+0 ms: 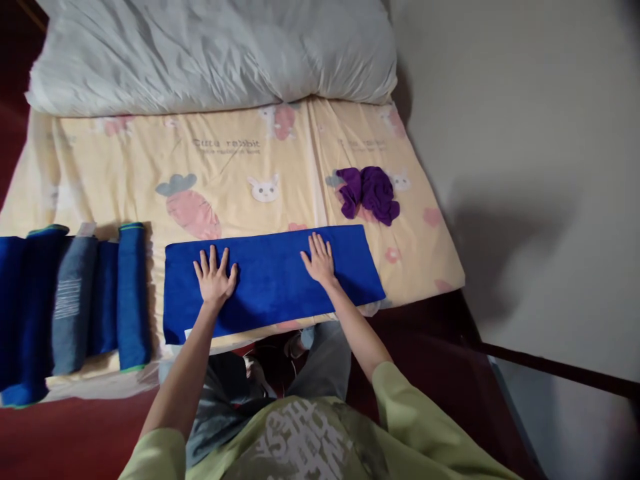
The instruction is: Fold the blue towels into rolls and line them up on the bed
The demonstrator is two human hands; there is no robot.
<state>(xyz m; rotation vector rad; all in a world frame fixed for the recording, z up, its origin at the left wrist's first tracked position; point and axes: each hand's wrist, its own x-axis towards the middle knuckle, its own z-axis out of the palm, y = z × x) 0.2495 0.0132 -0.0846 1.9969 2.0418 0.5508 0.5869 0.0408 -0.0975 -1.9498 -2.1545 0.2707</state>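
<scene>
A blue towel (273, 273), folded into a long flat strip, lies along the near edge of the bed. My left hand (216, 279) rests palm down on its left part with the fingers spread. On its right part lies my right hand (320, 261), also flat and with fingers stretched out. Neither hand grips anything. A small white tag (188, 333) shows at the towel's near left corner. Beyond the right end of the strip, a crumpled purple cloth (375, 193) sits on the sheet.
Several rolled blue and grey towels (75, 303) lie side by side at the left. A bulky pale grey quilt (215, 57) fills the far side of the bed. Yellow rabbit-print sheet (125, 173) covers the mattress. A pale wall (520, 133) borders the right.
</scene>
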